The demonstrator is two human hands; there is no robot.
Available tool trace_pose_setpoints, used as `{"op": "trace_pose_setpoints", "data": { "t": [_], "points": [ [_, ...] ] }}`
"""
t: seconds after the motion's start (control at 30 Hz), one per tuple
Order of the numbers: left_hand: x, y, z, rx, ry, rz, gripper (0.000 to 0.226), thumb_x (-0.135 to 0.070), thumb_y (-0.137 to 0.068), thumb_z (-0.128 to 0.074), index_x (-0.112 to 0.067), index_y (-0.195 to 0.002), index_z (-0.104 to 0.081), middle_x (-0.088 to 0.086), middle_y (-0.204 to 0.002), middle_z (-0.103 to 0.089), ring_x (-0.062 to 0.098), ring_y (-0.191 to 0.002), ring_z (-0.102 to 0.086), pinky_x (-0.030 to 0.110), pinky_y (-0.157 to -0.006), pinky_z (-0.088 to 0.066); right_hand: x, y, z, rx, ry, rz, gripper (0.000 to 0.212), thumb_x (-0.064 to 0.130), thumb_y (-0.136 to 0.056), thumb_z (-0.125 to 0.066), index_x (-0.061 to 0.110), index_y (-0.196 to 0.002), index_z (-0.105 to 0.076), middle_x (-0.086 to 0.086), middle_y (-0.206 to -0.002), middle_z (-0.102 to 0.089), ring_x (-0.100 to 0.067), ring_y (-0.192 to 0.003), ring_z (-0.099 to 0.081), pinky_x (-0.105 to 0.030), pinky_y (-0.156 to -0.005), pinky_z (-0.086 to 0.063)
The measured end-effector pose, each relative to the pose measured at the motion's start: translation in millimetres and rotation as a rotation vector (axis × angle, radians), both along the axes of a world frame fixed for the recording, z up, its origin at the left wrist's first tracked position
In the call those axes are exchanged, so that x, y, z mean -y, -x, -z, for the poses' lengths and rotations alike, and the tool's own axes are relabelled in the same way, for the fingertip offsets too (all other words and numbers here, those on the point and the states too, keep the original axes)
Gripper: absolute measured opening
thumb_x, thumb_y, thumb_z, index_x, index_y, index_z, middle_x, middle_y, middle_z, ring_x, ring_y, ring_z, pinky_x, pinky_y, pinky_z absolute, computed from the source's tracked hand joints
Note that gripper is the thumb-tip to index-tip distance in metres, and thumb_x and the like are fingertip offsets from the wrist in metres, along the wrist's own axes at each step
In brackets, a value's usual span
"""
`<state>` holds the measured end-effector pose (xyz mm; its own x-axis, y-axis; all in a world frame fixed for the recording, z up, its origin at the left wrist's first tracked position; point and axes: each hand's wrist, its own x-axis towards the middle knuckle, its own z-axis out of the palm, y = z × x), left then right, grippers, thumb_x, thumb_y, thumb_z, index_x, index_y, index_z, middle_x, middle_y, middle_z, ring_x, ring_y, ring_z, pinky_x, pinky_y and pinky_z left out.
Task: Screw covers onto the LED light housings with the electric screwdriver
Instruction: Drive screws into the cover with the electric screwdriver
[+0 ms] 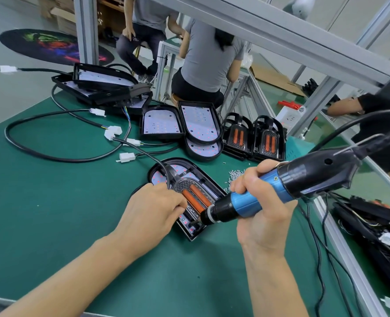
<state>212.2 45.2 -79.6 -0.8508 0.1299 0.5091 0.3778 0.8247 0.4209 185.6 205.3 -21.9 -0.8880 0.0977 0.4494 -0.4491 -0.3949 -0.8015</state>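
Right hand clenched round blue body of electric screwdriver, bit down at near corner of cover. Cover w/ two orange strips sits in LED housing at centre of green bench mat. Left hand curled over cover's left edge, pressing down. Loose screws just right of housing. More housings and spare covers further back, cables w/ white connectors to left.

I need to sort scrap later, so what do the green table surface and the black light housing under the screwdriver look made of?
Green table surface: looks like a matte rubbery mat, no glare. Black light housing: probably moulded plastic, smooth with a faint sheen on rounded edges; painted metal cannot be excluded.
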Motion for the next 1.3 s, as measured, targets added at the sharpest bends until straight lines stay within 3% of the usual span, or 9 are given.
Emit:
{"op": "trace_pose_setpoints", "data": {
  "t": [0.1, 0.27, 0.53, 0.73, 0.9, 0.97, 1.03, 1.1, 1.3],
  "points": [
    [-0.9, 1.2, -1.1, -0.003, 0.027, 0.006, 0.01, -0.019, -0.074, -0.061, -0.022, -0.068, -0.068, -0.012, -0.06, -0.061, 0.018, -0.058, -0.054, 0.023, -0.058, -0.037, 0.2, -0.2, -1.2, -0.014, -0.017, -0.01, 0.023, 0.005, -0.063, -0.063, 0.027, -0.071, -0.06, 0.002, -0.06, -0.051, -0.017, -0.05, -0.046, -0.027, -0.057, -0.045],
    [-0.7, 0.6, -2.0, 0.011, 0.05, 0.022, 0.011, -0.017, -0.076, -0.061, -0.021, -0.069, -0.068, -0.011, -0.062, -0.064, 0.02, -0.059, -0.056, 0.03, -0.055, -0.048, -1.2, -0.2, 0.3, 0.011, 0.005, -0.007, 0.03, -0.004, -0.067, -0.06, 0.025, -0.071, -0.059, 0.001, -0.059, -0.05, -0.018, -0.051, -0.046, -0.027, -0.057, -0.046],
    [-2.6, 4.0, -6.3, 0.02, 0.136, 0.016, 0.02, -0.007, -0.067, -0.082, -0.019, -0.063, -0.066, -0.009, -0.055, -0.06, 0.02, -0.053, -0.055, 0.029, -0.05, -0.049, -15.4, -0.5, -5.9, 0.01, 0.073, 0.111, 0.028, -0.005, -0.072, -0.051, 0.019, -0.085, -0.056, 0.003, -0.059, -0.051, -0.018, -0.052, -0.047, -0.027, -0.058, -0.045],
    [-8.4, 10.6, -10.8, -0.002, 0.131, -0.001, 0.013, -0.019, -0.081, -0.059, -0.023, -0.07, -0.065, -0.013, -0.063, -0.061, 0.015, -0.059, -0.054, 0.024, -0.058, -0.041, -60.2, 6.0, -26.5, 0.035, 0.051, 0.302, 0.023, -0.001, -0.074, -0.058, 0.014, -0.091, -0.054, 0.002, -0.057, -0.051, -0.017, -0.051, -0.05, -0.025, -0.056, -0.044],
    [-30.1, 29.9, -29.7, 0.041, 0.172, 0.068, 0.019, -0.024, -0.097, -0.041, -0.027, -0.091, -0.059, -0.013, -0.088, -0.065, 0.013, -0.09, -0.055, 0.032, -0.082, -0.041, -95.5, 13.4, -29.3, 0.165, -0.072, 0.446, 0.023, -0.004, -0.081, -0.064, 0.018, -0.085, -0.057, 0.004, -0.052, -0.051, -0.013, -0.047, -0.048, -0.022, -0.049, -0.041],
    [-33.5, 33.8, -41.4, 0.041, 0.308, 0.106, 0.008, -0.021, -0.085, -0.062, -0.023, -0.078, -0.059, -0.009, -0.076, -0.065, 0.016, -0.079, -0.059, 0.032, -0.074, -0.046, -112.4, 16.4, -26.2, 0.25, -0.129, 0.449, 0.024, -0.005, -0.081, -0.067, 0.017, -0.083, -0.058, 0.003, -0.054, -0.051, -0.013, -0.046, -0.048, -0.022, -0.046, -0.041],
    [-30.0, 29.6, -44.2, -0.006, 0.361, 0.181, 0.027, -0.016, -0.053, -0.085, -0.021, -0.057, -0.058, -0.007, -0.053, -0.058, 0.017, -0.055, -0.058, 0.027, -0.052, -0.047, -129.5, 21.4, -21.0, 0.356, -0.225, 0.444, 0.021, 0.0, -0.079, -0.073, 0.015, -0.085, -0.06, 0.001, -0.057, -0.052, -0.013, -0.045, -0.05, -0.024, -0.046, -0.042],
    [-25.6, 24.2, -41.6, 0.024, 0.466, 0.173, 0.035, -0.019, -0.036, -0.088, -0.023, -0.049, -0.056, -0.009, -0.046, -0.054, 0.014, -0.046, -0.055, 0.021, -0.048, -0.044, -144.9, 29.8, -14.5, 0.464, -0.371, 0.444, 0.02, 0.006, -0.078, -0.077, 0.011, -0.087, -0.061, 0.0, -0.057, -0.055, -0.013, -0.046, -0.052, -0.028, -0.049, -0.044],
    [-13.9, 16.4, -22.5, -0.001, 0.422, 0.181, 0.016, -0.019, -0.054, -0.068, -0.024, -0.047, -0.055, -0.012, -0.048, -0.049, 0.015, -0.047, -0.052, 0.029, -0.049, -0.049, -166.4, 59.1, 1.9, 0.716, -0.577, 0.403, 0.024, 0.019, -0.081, -0.079, 0.01, -0.085, -0.057, -0.007, -0.066, -0.059, -0.016, -0.05, -0.055, -0.03, -0.053, -0.048]
  ]
}}
